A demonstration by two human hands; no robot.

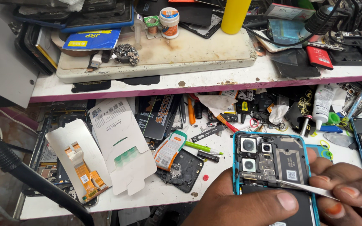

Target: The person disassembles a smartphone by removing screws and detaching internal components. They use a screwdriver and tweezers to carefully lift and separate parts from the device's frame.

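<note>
Head view: opened phone under the tweezers

I see the opened phone, back cover off and teal frame showing, lying at the near right edge of the table. My left hand steadies it, thumb pressed across its lower half. My right hand pinches metal tweezers, their tip touching the board just below the camera modules. I judge the phone light and stiff but fragile inside; the frame edges look the safest hold, away from exposed parts. Further left lie a dark plastic cover, a white card sleeve and an orange flex cable. A cluttered shelf sits above.
</note>
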